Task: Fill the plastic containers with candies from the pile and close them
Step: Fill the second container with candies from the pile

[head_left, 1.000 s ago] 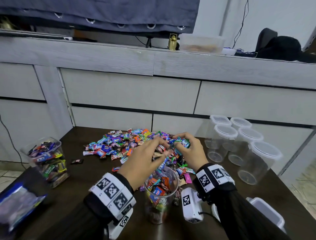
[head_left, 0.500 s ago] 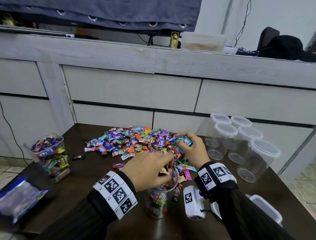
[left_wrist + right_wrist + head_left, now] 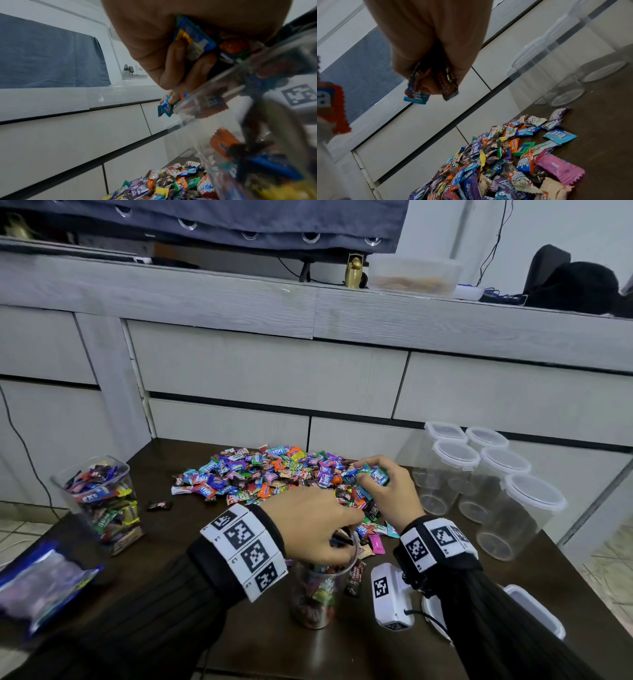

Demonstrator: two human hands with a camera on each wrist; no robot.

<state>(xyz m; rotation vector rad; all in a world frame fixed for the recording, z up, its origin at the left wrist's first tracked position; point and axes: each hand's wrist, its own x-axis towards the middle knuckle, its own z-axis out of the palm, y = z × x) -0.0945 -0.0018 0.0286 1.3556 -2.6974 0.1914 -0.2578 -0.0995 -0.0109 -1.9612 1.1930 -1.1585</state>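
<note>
**Candy transfer at open container**

The left hand (image 3: 310, 527) sits over the mouth of the open container (image 3: 317, 594), near centre of the table (image 3: 212, 628); its fingers (image 3: 173, 70) are curled round wrapped candies. The right hand (image 3: 383, 491) grips a fistful of candies above the right edge of the candy pile (image 3: 267, 474). Five lidded empty containers (image 3: 493, 491) stand at the far right, a filled container (image 3: 102, 501) at the left
</note>
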